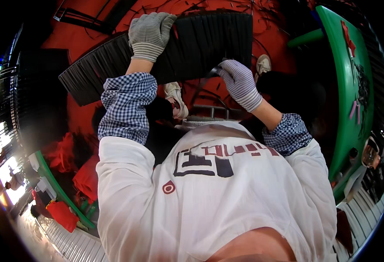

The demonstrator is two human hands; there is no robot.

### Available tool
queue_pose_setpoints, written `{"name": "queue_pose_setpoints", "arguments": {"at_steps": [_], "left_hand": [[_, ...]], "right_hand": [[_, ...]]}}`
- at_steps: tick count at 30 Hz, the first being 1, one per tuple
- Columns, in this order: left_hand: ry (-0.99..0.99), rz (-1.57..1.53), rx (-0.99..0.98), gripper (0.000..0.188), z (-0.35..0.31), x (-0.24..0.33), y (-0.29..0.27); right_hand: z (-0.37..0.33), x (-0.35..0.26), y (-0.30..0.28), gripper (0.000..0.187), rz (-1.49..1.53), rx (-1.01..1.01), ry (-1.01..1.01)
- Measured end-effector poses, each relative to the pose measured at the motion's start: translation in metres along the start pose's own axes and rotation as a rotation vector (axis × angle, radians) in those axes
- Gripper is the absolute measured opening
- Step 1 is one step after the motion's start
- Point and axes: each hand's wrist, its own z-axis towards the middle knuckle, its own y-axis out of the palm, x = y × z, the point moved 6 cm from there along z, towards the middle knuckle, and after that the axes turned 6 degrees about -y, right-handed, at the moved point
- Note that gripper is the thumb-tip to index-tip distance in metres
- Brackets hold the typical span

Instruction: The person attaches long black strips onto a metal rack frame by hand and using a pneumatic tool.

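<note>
Across the space before me lies a long black panel (213, 39) with many close crosswise ribs, like strips wound side by side. My left hand (150, 37), in a grey striped knit glove, is closed over its far edge, fingers curled out of sight behind it. By the near edge, toward the right end, my right hand (240, 85) in a pale striped glove pinches a thin dark strip (204, 82). This strip hangs down in a curve on the left of the hand. Whether its other end joins the panel I cannot tell.
A green table (342, 87) stands at the right, bearing pink sticks (353, 109), a red-handled tool (347, 37) and black scraps. Dark strips litter the red floor (82, 22). At lower left are another green table edge (60, 187) and red cloth (87, 179).
</note>
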Motion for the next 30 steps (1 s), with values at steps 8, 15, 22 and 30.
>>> {"name": "queue_pose_setpoints", "arguments": {"at_steps": [8, 15, 22, 30], "left_hand": [[0.05, -0.105, 0.191, 0.029, -0.044, 0.017, -0.012], [0.084, -0.094, 0.192, 0.027, -0.049, 0.022, -0.008], [0.083, -0.095, 0.176, 0.026, -0.049, 0.03, -0.01], [0.061, -0.093, 0.21, 0.028, -0.055, 0.03, -0.008]], "right_hand": [[0.03, -0.048, -0.013, 0.015, -0.234, -0.349, -0.35], [0.103, -0.053, -0.042, 0.009, -0.156, -0.179, -0.55], [0.134, -0.002, -0.04, 0.011, 0.163, -0.22, -0.094], [0.137, 0.01, -0.028, 0.009, 0.252, -0.201, -0.045]]}}
